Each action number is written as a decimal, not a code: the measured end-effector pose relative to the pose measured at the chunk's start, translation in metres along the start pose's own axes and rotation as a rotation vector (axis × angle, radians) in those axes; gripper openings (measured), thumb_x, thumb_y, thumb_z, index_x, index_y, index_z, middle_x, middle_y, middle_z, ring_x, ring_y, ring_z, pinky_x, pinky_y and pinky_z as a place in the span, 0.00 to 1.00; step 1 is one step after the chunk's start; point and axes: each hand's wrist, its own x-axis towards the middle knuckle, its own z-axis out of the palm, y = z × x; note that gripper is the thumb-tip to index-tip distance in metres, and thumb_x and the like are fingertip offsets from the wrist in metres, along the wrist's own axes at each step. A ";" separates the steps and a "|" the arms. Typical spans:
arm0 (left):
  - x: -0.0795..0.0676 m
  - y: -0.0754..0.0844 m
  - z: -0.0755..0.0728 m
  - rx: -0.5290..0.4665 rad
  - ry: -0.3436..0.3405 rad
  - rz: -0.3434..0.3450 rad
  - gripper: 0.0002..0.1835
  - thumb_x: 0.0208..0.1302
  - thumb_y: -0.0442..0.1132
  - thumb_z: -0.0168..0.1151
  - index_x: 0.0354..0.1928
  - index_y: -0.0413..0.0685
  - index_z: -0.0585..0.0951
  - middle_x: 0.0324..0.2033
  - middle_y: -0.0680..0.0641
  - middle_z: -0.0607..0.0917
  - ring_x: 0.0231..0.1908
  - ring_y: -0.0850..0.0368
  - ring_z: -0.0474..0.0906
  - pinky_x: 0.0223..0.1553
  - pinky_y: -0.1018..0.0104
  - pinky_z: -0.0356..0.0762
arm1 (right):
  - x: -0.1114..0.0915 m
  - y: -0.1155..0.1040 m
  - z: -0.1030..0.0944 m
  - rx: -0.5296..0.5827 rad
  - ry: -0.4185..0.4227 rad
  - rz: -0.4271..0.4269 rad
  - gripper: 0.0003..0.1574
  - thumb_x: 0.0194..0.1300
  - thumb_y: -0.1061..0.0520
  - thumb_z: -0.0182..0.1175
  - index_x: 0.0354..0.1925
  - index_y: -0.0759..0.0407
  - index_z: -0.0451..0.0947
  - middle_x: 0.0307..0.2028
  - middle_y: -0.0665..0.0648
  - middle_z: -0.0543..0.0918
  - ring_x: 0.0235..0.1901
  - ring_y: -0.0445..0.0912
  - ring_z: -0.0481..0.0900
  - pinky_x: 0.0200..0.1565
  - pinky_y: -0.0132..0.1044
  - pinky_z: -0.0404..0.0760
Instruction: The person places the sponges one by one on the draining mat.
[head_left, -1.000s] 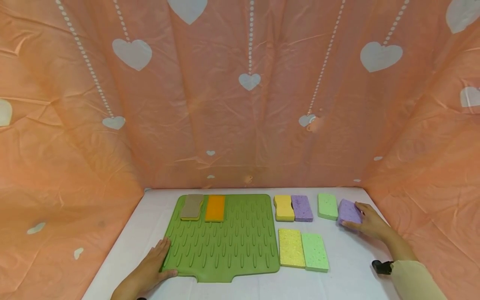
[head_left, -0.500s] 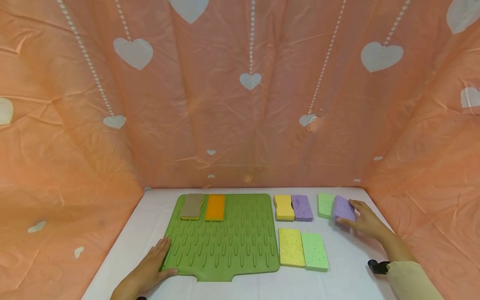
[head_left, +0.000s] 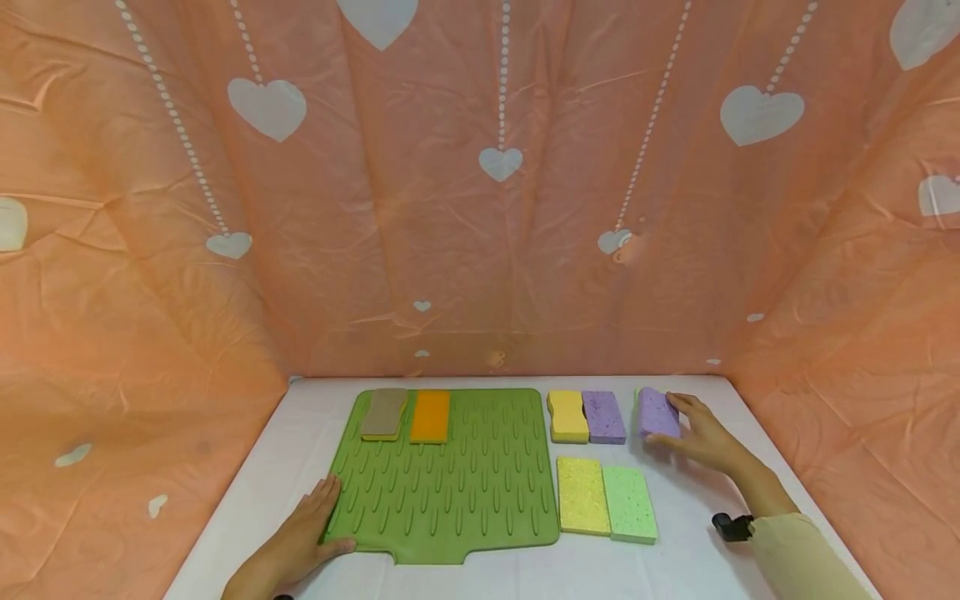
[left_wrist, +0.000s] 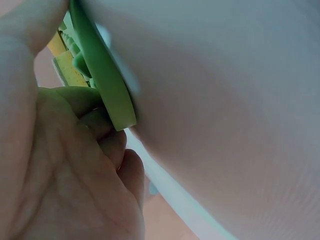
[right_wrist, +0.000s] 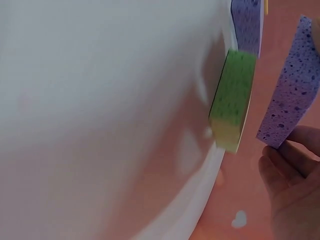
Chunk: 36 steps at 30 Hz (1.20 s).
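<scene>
My right hand [head_left: 701, 433] pinches a purple sponge [head_left: 658, 413] between thumb and fingers at the table's far right. In the right wrist view the held purple sponge [right_wrist: 292, 85] is off the table, apart from the green sponge [right_wrist: 234, 92]. The head view has it covering nearly all of that green sponge. My left hand [head_left: 303, 529] rests at the near left corner of a green ribbed mat [head_left: 487, 500], fingers along its side and thumb at the front edge. The left wrist view shows the fingers touching the mat's rim [left_wrist: 107, 80].
On the mat lie a grey-topped sponge [head_left: 384, 414] and an orange sponge [head_left: 430, 416]. Right of it a yellow notched sponge [head_left: 568, 416] adjoins another purple sponge [head_left: 604, 417]. Nearer, a yellow sponge [head_left: 582, 495] adjoins a light green one [head_left: 630, 503]. Orange curtains surround the table.
My right hand has carried the purple sponge leftward, from beside the far right green sponge to over it. The left hand and the mat have stayed put.
</scene>
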 end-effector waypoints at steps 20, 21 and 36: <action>0.003 -0.002 0.000 -0.007 -0.033 -0.080 0.66 0.61 0.66 0.73 0.82 0.25 0.52 0.82 0.24 0.49 0.81 0.24 0.41 0.70 0.83 0.16 | 0.030 -0.040 0.025 0.005 -0.061 -0.058 0.71 0.61 0.35 0.79 0.78 0.80 0.58 0.75 0.81 0.62 0.75 0.78 0.59 0.72 0.78 0.62; 0.003 -0.001 0.000 -0.002 -0.031 -0.080 0.66 0.61 0.66 0.74 0.82 0.26 0.52 0.82 0.24 0.49 0.81 0.25 0.41 0.71 0.83 0.18 | 0.031 -0.041 0.027 0.005 -0.065 -0.056 0.71 0.61 0.35 0.79 0.78 0.79 0.58 0.76 0.81 0.62 0.75 0.78 0.59 0.72 0.77 0.62; 0.004 -0.004 0.000 -0.040 -0.040 -0.087 0.66 0.61 0.66 0.74 0.82 0.27 0.51 0.82 0.25 0.48 0.82 0.27 0.39 0.70 0.85 0.17 | 0.051 -0.064 0.049 0.017 -0.057 -0.141 0.70 0.60 0.38 0.81 0.78 0.79 0.58 0.76 0.79 0.64 0.73 0.74 0.65 0.70 0.72 0.70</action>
